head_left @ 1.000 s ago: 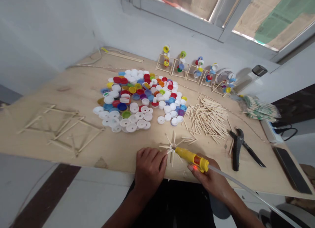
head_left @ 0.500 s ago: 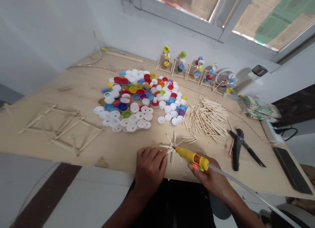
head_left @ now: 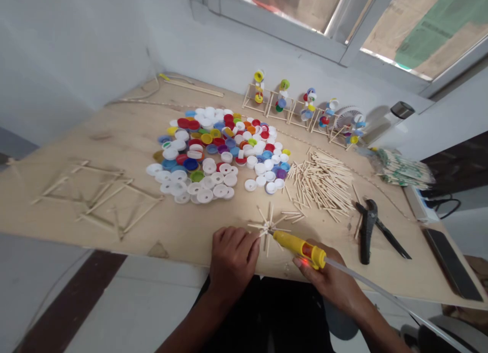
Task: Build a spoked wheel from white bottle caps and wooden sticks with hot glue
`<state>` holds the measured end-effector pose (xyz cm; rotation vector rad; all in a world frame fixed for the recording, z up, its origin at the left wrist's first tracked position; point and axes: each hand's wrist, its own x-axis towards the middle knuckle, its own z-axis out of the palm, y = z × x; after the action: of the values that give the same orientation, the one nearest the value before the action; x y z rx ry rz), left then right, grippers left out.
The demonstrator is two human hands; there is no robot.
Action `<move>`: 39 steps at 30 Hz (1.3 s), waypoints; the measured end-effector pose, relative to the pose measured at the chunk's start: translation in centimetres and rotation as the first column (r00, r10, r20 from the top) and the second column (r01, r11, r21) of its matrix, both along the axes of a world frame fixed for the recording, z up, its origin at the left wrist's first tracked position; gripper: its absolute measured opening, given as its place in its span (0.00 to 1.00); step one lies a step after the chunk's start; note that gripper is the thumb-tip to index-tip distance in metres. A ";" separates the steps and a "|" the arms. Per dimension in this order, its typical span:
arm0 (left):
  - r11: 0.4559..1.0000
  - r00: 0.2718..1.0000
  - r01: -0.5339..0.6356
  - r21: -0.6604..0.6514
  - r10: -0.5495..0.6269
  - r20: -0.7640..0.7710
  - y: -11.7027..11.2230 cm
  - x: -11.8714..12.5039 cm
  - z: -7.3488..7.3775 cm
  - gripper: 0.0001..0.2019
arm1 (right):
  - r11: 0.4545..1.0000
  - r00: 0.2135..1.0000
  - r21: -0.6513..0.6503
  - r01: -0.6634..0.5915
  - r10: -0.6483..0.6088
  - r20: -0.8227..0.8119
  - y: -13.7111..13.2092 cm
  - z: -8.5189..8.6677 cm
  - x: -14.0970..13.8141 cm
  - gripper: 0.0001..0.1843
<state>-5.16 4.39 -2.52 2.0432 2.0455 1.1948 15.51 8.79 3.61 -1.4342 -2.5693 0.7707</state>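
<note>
My right hand (head_left: 328,279) grips a yellow pen-shaped glue gun (head_left: 299,247) with a red light and a clear glue stick trailing behind it. Its tip touches the hub of a star of thin wooden sticks (head_left: 269,225) lying near the board's front edge. My left hand (head_left: 232,256) is closed, its fingertips pinching the sticks at the star's left side. Beyond the star lie a pile of loose wooden sticks (head_left: 324,180) and a heap of coloured and white bottle caps (head_left: 217,152).
The plywood board (head_left: 125,139) carries stick frames (head_left: 99,195) at the left, black pliers (head_left: 368,226) at the right, several finished cap-and-stick wheels (head_left: 305,106) along the back, a bag of sticks (head_left: 400,170), and a phone (head_left: 452,264) at the right edge.
The glue gun's tip has shifted slightly right and lower along the star's hub. My left hand has stayed on the sticks.
</note>
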 end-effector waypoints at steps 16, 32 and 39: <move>1.000 1.000 -0.001 -0.006 0.001 0.000 0.0 0.0 -0.1 0.08 | 0.997 0.996 -0.065 0.052 -0.057 -0.073 0.5 -0.3 -0.6 0.14; 1.000 1.000 0.001 -0.007 -0.001 -0.002 0.0 -0.1 0.5 0.07 | 0.997 0.996 -0.011 0.076 -0.076 -0.047 0.8 -0.3 -0.3 0.16; 1.000 1.000 -0.007 -0.009 0.007 -0.010 0.0 0.0 0.4 0.07 | 0.997 0.997 0.025 0.069 -0.068 -0.025 0.6 -0.1 0.1 0.16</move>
<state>-5.16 4.38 -2.09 2.0439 2.0601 1.1760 15.62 9.43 3.49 -1.4869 -2.4889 0.7380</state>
